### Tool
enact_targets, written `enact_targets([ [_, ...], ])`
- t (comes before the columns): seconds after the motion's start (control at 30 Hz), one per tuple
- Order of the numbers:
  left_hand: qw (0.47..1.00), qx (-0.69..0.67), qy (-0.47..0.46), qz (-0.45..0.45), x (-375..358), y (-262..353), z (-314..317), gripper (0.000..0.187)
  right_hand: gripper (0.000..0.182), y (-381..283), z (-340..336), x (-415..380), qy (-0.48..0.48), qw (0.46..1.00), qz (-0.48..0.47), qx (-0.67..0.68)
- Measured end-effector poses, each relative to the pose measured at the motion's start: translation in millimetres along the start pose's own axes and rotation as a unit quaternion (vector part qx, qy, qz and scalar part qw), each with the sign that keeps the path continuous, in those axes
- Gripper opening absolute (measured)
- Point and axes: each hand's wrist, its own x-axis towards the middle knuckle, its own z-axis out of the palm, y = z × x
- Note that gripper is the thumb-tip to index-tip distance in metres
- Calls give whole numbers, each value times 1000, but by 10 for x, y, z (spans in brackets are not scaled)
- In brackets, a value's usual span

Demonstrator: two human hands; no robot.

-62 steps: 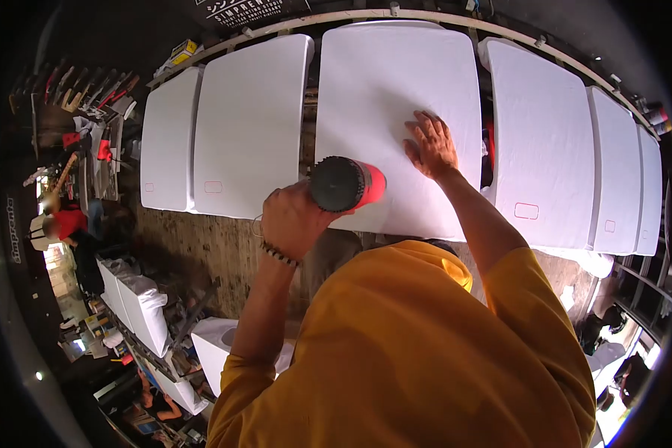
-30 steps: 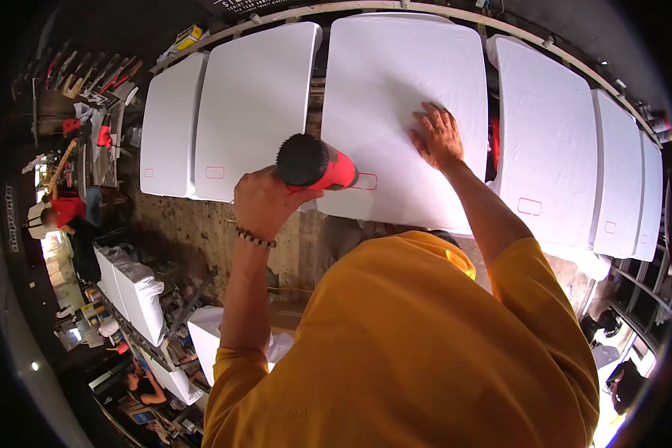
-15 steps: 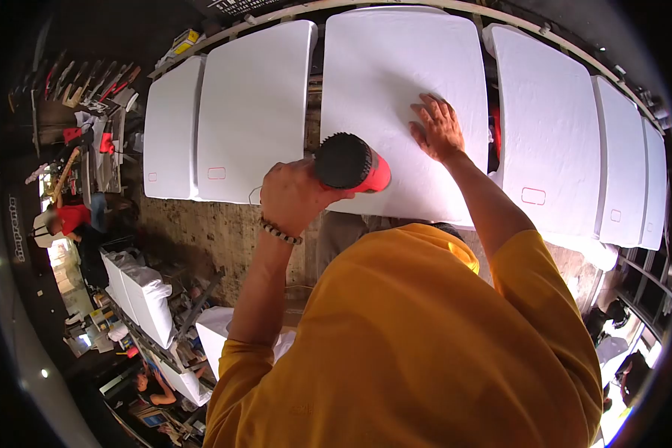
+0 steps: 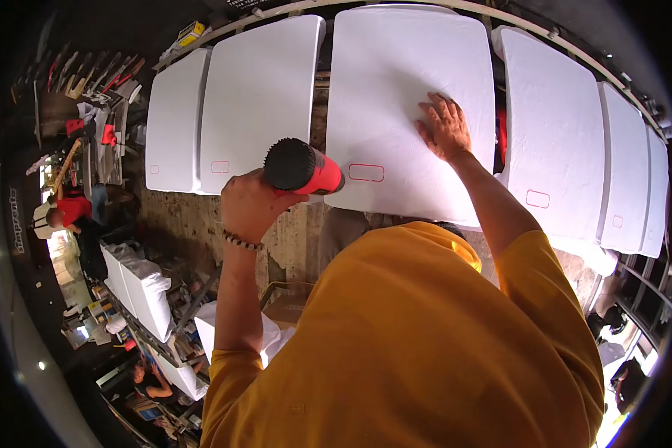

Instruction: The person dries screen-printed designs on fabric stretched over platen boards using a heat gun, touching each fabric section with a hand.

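Observation:
My left hand (image 4: 248,207) is wrapped round the handle of a red and black heat gun (image 4: 322,176). Its round, ridged black end faces up toward me, and the front end points right, close to a red rounded-rectangle outline (image 4: 366,173). That outline is printed on the white fabric (image 4: 407,67) stretched over the middle board. Fingers spread, my right hand (image 4: 446,128) rests flat on the same fabric, right of the outline.
More white-covered boards (image 4: 260,97) stand in a curved row on both sides, several with red outlines. White-covered blocks (image 4: 138,291) are at lower left, beside a cardboard box (image 4: 285,302). Two other people, one in a red top (image 4: 73,211), are at the left.
My left hand has moved left with the heat gun, and the red outline on the middle fabric now shows. My right hand stays flat on the fabric; the view has shifted slightly.

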Motion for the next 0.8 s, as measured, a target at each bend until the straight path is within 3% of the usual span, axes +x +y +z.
enact_targets([
  [0.33, 996, -75, 41, 18, -13, 213, 48, 51, 46, -30, -29, 1, 8, 1000, -8, 14],
  [0.73, 990, -89, 20, 108, 212, 558, 298, 56, 44, 5, -9, -4, 25, 999, -18, 14],
  [0.8, 993, -87, 24, 76, 241, 635, 328, 58, 44, -6, -5, -4, 27, 999, -17, 16],
])
